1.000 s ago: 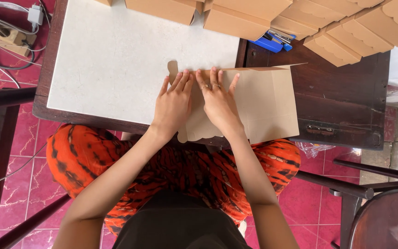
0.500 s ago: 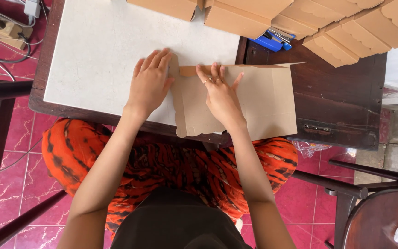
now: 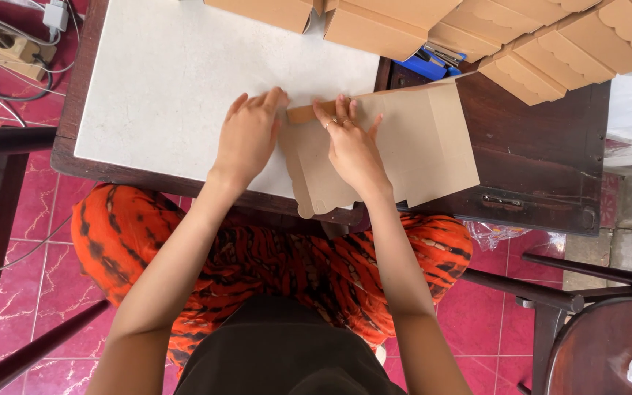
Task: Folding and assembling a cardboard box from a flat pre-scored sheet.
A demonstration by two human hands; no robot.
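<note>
A flat brown cardboard box blank with a scalloped lower left edge lies across the joint between the white tabletop and the dark wooden table. My right hand presses flat on the blank's left part, fingers pointing to its top edge. My left hand rests at the blank's upper left corner, with its fingertips on a small flap that stands up there.
Several folded brown cardboard boxes are stacked along the far edge. A blue object sticks out under them. A power strip with cables lies on the red tiled floor at left. A dark chair stands at lower right.
My left hand moved left off the blank to the white tabletop, then back to the upper left corner. The small flap at that corner is now raised. The blank shifted slightly.
</note>
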